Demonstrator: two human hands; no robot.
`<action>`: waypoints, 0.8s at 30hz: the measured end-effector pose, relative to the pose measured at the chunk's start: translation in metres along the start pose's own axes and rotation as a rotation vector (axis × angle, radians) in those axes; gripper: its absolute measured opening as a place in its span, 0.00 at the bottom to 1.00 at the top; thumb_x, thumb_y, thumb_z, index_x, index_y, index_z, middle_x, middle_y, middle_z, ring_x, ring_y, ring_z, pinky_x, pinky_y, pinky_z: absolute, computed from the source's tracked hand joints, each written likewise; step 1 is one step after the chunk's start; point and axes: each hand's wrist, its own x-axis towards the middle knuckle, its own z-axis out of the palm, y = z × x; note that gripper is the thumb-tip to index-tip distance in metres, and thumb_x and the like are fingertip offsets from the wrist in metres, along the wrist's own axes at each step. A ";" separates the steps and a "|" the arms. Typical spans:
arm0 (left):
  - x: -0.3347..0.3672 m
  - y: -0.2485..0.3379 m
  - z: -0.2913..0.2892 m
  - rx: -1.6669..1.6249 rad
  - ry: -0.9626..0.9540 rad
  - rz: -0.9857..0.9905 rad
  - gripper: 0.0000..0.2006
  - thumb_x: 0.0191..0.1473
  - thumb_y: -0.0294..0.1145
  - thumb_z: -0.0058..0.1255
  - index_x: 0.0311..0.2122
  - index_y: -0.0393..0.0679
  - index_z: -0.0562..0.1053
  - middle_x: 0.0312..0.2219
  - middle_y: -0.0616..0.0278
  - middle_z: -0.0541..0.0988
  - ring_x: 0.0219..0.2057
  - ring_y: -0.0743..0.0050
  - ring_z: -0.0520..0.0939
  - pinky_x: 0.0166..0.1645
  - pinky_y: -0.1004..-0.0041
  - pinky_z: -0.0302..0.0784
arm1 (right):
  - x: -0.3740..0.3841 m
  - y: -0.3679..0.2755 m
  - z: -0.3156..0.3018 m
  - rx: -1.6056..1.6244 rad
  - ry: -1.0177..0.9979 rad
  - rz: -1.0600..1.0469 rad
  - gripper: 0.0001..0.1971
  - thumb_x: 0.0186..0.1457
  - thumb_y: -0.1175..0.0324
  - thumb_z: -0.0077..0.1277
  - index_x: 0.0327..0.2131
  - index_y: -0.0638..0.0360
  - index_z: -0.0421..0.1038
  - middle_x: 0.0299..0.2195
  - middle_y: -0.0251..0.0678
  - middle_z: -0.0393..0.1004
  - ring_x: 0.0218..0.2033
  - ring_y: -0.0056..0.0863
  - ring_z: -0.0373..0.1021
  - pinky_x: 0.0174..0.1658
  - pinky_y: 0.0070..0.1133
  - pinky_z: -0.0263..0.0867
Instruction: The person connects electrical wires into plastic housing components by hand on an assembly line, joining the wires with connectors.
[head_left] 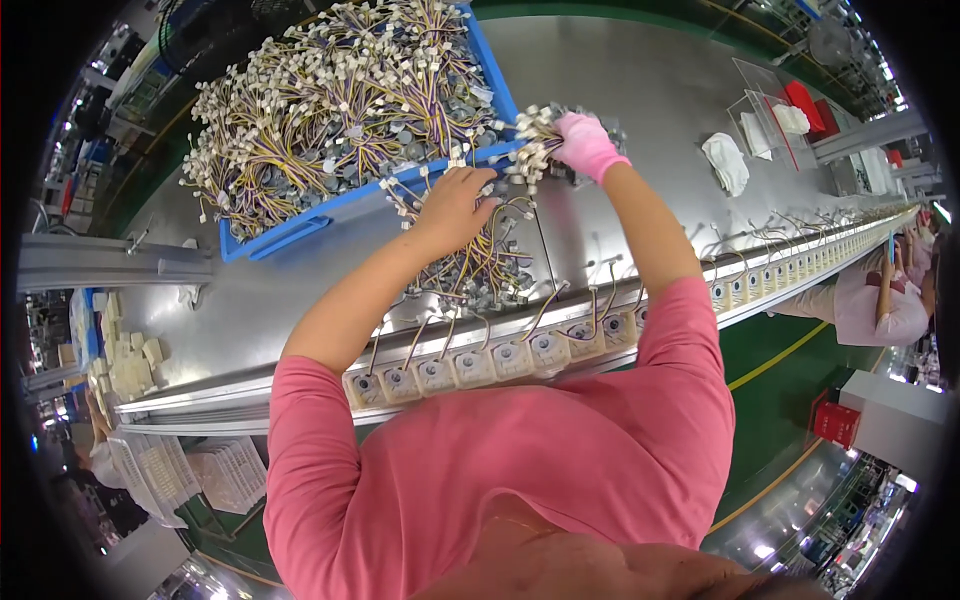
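Note:
My right hand [588,145], in a pink glove, is closed around a bundle of wires with white connectors [535,145]. Small grey round parts show behind that hand, over the metal table. My left hand [455,210] is bare and hovers by the front wall of a blue bin [350,205], its thumb and fingers apart. Below and beside it lies a loose pile of small grey wired parts [480,275], with yellow and dark wires and white connectors. Part of that pile is hidden under the left hand and forearm.
The bin is heaped with wired parts [340,130]. Along the table's near edge runs a row of cream square holders [470,368], wires rising from them. A white cloth [725,163] and a clear stand with red pieces [800,108] lie right. Another person [885,300] works far right.

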 end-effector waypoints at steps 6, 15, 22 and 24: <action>-0.003 0.028 -0.002 -0.509 -0.130 -0.346 0.14 0.48 0.30 0.51 0.42 0.40 0.70 0.33 0.55 0.74 0.34 0.67 0.76 0.40 0.72 0.72 | -0.060 0.009 -0.010 0.941 -0.017 0.221 0.30 0.49 0.41 0.47 0.31 0.65 0.72 0.26 0.39 0.74 0.30 0.28 0.71 0.38 0.22 0.64; -0.004 0.039 0.064 -0.493 -0.139 -0.320 0.14 0.48 0.33 0.54 0.36 0.36 0.69 0.21 0.59 0.76 0.21 0.71 0.75 0.28 0.70 0.70 | -0.094 -0.043 0.007 1.524 -0.345 0.318 0.20 0.51 0.47 0.48 0.24 0.56 0.71 0.19 0.23 0.66 0.19 0.13 0.58 0.24 0.14 0.53; 0.001 0.032 0.065 -0.445 -0.102 -0.332 0.14 0.50 0.39 0.49 0.24 0.37 0.71 0.19 0.51 0.75 0.20 0.54 0.76 0.27 0.63 0.68 | -0.095 -0.029 0.031 1.538 -0.529 0.101 0.13 0.50 0.62 0.49 0.39 0.56 0.70 0.29 0.23 0.68 0.26 0.10 0.59 0.30 0.11 0.55; 0.000 0.029 0.064 -0.484 -0.030 -0.368 0.14 0.50 0.39 0.49 0.24 0.37 0.71 0.18 0.52 0.74 0.19 0.55 0.75 0.26 0.64 0.67 | -0.099 -0.033 0.033 1.488 -0.461 0.125 0.13 0.50 0.65 0.48 0.40 0.55 0.70 0.28 0.21 0.67 0.26 0.09 0.58 0.30 0.11 0.55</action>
